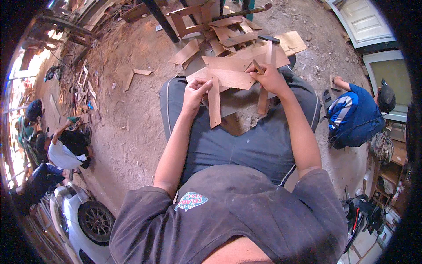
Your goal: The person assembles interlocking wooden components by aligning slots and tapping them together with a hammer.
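In my lap, in the head view, lies a piece made of flat light-brown wood: a wide board point(231, 78) with a narrow wooden strip point(214, 105) hanging from its left end. A second narrow strip point(263, 102) hangs near the right end. Small dark dots mark the joints. My left hand point(195, 94) is closed, pinching the left strip's upper end between thumb and fingers. My right hand point(270, 81) is closed at the board's right end, with a short thin brown stick point(258, 67) between its fingers; its exact kind is unclear. Just beyond rests a hammer point(269, 39), black-headed.
A pile of wooden pieces point(233, 37) lies ahead, beside dark metal legs point(160, 20). Wood scraps point(134, 77) litter the dirt floor to the left. One person point(358, 114) crouches at right, others point(66, 147) at left near a car wheel point(96, 222). White doors point(362, 20) stand far right.
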`<state>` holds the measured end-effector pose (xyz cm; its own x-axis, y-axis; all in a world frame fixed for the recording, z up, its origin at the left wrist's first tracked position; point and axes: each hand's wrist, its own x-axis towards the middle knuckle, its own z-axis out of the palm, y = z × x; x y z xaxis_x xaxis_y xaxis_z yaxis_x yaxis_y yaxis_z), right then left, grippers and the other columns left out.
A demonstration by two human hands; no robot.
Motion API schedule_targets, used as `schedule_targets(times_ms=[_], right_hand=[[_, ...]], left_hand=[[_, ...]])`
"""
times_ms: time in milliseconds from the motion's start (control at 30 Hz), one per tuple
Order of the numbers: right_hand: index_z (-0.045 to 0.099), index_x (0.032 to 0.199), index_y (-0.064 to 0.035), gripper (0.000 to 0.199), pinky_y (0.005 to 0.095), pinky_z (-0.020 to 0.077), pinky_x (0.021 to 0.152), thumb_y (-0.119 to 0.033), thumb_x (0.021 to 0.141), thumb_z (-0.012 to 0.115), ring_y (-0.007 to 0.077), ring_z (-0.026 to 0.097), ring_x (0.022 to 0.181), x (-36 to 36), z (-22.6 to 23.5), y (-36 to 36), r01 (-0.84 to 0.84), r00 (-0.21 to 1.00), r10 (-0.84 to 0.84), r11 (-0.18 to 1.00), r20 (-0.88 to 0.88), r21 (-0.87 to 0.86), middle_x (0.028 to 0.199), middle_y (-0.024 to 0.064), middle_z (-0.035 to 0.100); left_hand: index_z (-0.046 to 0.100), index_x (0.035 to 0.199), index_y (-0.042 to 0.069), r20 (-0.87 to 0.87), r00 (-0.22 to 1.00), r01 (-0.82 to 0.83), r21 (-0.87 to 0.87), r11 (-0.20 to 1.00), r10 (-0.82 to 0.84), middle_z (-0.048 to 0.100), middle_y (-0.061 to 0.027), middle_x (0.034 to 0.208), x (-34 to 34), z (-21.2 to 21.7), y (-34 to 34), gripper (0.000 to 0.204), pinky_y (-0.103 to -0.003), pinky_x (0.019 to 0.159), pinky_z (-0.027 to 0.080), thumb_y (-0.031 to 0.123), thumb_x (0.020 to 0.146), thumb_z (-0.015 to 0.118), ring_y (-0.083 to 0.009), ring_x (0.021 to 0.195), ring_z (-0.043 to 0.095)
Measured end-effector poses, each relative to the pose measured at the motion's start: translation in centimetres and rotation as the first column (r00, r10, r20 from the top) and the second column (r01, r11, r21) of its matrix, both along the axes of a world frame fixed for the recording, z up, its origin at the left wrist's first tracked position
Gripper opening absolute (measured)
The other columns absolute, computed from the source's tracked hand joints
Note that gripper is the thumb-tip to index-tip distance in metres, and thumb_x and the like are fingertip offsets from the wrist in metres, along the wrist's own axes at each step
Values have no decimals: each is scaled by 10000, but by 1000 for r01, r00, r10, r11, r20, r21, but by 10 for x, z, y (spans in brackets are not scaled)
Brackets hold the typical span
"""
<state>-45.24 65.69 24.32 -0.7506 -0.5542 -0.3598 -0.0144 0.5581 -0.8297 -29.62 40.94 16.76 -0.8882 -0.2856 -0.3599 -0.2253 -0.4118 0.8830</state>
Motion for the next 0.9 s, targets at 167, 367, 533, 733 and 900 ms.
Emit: schedule_targets(times_ms=[167, 367, 533, 733, 900], right_hand=[[735, 1047, -64, 166, 289, 466, 616, -160, 923, 679, 94, 560, 684, 1, -20, 4, -28, 999, 32, 993, 41, -115, 788, 4, 640], [726, 1036, -71, 174, 237, 449, 534, -205, 940, 668, 58, 526, 630, 8, -21, -6, -86, 996, 83, 980, -21, -181, 743, -43, 578], [739, 1034, -97, 150, 284, 445, 515, -184, 929, 676, 84, 520, 584, 14, -21, -6, -15, 1000, 17, 991, 13, -135, 738, -35, 590], [736, 1026, -100, 150, 282, 448, 503, -204, 937, 674, 80, 519, 588, 11, -25, -4, -40, 999, 40, 989, -1, -144, 731, -43, 576], [735, 1041, -93, 160, 271, 443, 522, -198, 938, 671, 84, 532, 614, 13, -21, -7, -35, 999, 38, 991, 25, -132, 742, -36, 582]], left_hand=[[606, 1065, 47, 8, 998, -58, 42, 997, 58, 711, -30, 900, 1, 5, 4, 287, -205, 584, 444, 198, 891, 775, -52, 703, 609], [630, 1123, -24, 50, 998, -40, -37, 999, 42, 707, -25, 894, 8, 12, 2, 365, -208, 619, 460, 198, 880, 786, -61, 703, 607], [696, 1053, -24, 5, 1000, 16, -100, 995, -16, 701, -10, 861, 15, 10, 1, 310, -213, 643, 465, 229, 891, 775, -53, 701, 588], [731, 982, 7, -17, 1000, 8, -147, 989, -11, 683, 28, 843, 15, 10, 3, 250, -207, 622, 436, 247, 914, 751, -38, 673, 544], [726, 969, 24, 15, 1000, -3, -181, 984, 5, 660, 46, 807, 15, 8, 4, 228, -205, 594, 409, 250, 935, 726, -25, 656, 520]])
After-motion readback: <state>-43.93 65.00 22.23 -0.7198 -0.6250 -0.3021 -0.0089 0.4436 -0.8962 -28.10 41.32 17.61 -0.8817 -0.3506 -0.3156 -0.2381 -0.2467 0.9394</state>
